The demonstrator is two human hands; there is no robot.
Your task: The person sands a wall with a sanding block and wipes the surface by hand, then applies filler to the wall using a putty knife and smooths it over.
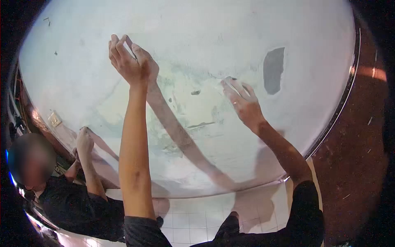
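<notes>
On a white panel (317, 94), a pale patch (193, 111) lies between the left hand (133, 66), fingers curled, and right hand (245, 106), fingers loosely spread; I cannot tell whether either grips anything.

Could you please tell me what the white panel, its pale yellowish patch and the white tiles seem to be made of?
White panel: possibly painted metal or plastic, dull, showing hardly any glare.
Pale yellowish patch: likely dried filler, chalky, with feathered, uneven borders.
White tiles: probably ceramic, smooth, judging by straight joint lines.
</notes>
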